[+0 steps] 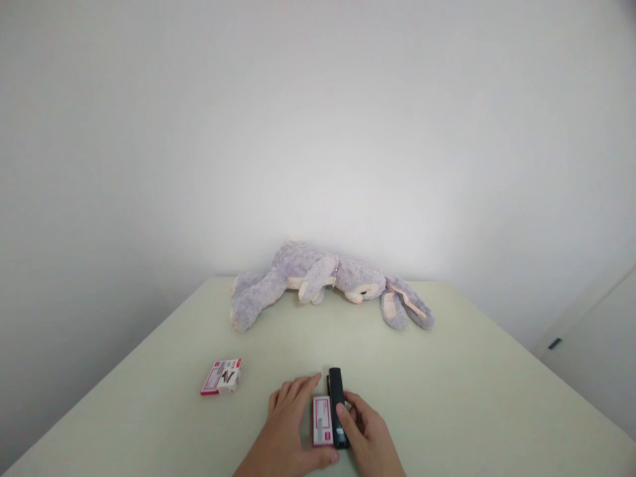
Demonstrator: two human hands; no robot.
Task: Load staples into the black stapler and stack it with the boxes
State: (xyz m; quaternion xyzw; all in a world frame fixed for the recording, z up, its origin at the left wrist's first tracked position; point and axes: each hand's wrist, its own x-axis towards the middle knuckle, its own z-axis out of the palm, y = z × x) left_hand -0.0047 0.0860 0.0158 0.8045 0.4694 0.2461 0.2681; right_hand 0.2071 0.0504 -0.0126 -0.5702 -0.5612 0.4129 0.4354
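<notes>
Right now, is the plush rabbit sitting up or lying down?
Lying down: the plush rabbit is stretched flat along the table's far edge, ears trailing right.

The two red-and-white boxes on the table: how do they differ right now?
The near box lies between both hands, left hand touching it, beside the black stapler; the far box lies apart, untouched. The near box points away from the camera, the far box sideways. Both lie flat.

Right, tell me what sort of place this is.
Probably a room at home or a plain office, not a workshop: a pale table against a bare white wall, a plush rabbit lying at the far edge, and a stapler with small boxes near both hands.
</notes>
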